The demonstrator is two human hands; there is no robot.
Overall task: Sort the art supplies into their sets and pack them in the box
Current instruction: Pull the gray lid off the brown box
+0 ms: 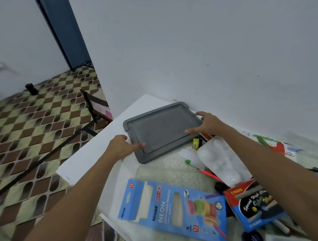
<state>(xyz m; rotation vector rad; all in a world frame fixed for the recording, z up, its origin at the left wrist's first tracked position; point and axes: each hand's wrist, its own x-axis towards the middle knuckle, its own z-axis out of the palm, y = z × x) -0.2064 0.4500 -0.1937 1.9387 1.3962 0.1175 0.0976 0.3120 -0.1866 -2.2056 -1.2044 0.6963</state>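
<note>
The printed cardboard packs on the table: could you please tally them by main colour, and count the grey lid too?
Light blue pack: 1, the Ninso neon pencil pack
Red and blue pack: 1, the Nikki pack
Grey lid: 1, the grey lid, held by both hands
Total: 3

Head camera looks steeply down over table (pixel 99 143).

Grey lid (pixel 161 131) tilted above clear box (pixel 158 174); blue pencil pack (pixel 172 211) nearby.
</note>
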